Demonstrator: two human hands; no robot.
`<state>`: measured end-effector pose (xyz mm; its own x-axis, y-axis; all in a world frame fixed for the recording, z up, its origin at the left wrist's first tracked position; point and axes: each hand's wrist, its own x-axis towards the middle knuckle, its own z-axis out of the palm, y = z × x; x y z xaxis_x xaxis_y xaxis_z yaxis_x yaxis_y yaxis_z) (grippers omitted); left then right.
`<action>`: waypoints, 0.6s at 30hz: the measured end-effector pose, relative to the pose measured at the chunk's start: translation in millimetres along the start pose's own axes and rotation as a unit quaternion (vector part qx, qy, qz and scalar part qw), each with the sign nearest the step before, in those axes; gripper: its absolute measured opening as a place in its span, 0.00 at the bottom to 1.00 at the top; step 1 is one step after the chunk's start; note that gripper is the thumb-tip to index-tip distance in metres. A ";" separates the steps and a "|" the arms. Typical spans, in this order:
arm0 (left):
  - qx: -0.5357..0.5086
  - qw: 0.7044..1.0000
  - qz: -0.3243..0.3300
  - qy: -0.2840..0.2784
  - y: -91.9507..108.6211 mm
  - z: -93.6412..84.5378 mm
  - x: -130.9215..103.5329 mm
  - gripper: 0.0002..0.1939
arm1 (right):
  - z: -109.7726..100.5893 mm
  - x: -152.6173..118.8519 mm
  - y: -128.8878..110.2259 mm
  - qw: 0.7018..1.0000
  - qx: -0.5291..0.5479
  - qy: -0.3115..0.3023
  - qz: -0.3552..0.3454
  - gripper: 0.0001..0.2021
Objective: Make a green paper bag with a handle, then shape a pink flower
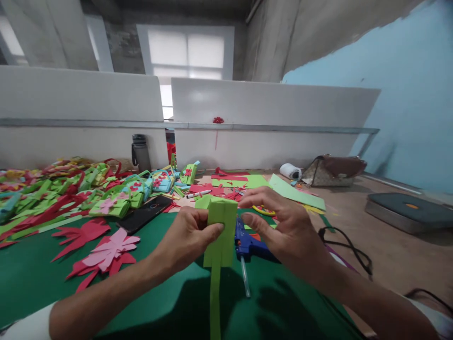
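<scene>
My left hand pinches a folded light-green paper piece by its left side, thumb on the near face. A long green strip hangs down from it over the green mat. Just right of the paper is my right hand, its thumb and fingers apart and nothing visible between them. Behind and below that hand lies a blue glue gun, partly hidden, with a clear glue stick pointing toward me.
Pink and red paper flowers lie at the left, near a black phone. Behind them are many paper bags and a bottle. A handbag, dark case and black cable are at the right.
</scene>
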<state>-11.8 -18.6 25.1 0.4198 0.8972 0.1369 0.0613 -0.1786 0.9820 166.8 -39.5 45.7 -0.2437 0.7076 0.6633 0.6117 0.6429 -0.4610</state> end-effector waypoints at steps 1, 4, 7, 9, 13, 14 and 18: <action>0.024 1.000 0.001 -0.009 1.2 0.5 -1.1 0.08 | 0.6 4.2 -3.0 1.000 0.009 -0.016 -0.005 0.04; 0.075 0.997 -0.003 -0.035 2.7 0.6 -3.5 0.10 | 5.9 12.3 -6.8 0.999 0.032 -0.042 -0.009 0.02; 0.096 0.994 -0.005 -0.048 0.9 -0.6 -4.8 0.09 | 9.3 14.9 -5.4 0.997 0.037 -0.061 0.009 0.04; 0.107 0.993 0.001 -0.053 -1.4 -1.1 -5.2 0.09 | 9.3 15.6 -4.0 0.996 0.032 -0.064 0.045 0.01; 0.132 0.989 0.011 -0.058 -3.9 -0.3 -5.5 0.11 | 7.5 16.8 -2.0 0.989 0.053 -0.102 0.089 0.02; 0.133 0.989 0.010 -0.061 -3.6 0.1 -5.3 0.12 | 7.5 17.1 -1.6 0.987 0.064 -0.114 0.093 0.03; 0.135 0.990 0.002 -0.041 -0.7 0.6 -2.4 0.16 | 9.3 16.4 0.6 0.979 0.088 -0.140 0.120 0.07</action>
<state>-12.3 -20.9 24.0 0.4928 0.8620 0.1190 0.2941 -0.2937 0.9095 156.2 -24.8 50.9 -0.3203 0.8812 0.3479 0.5432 0.4716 -0.6946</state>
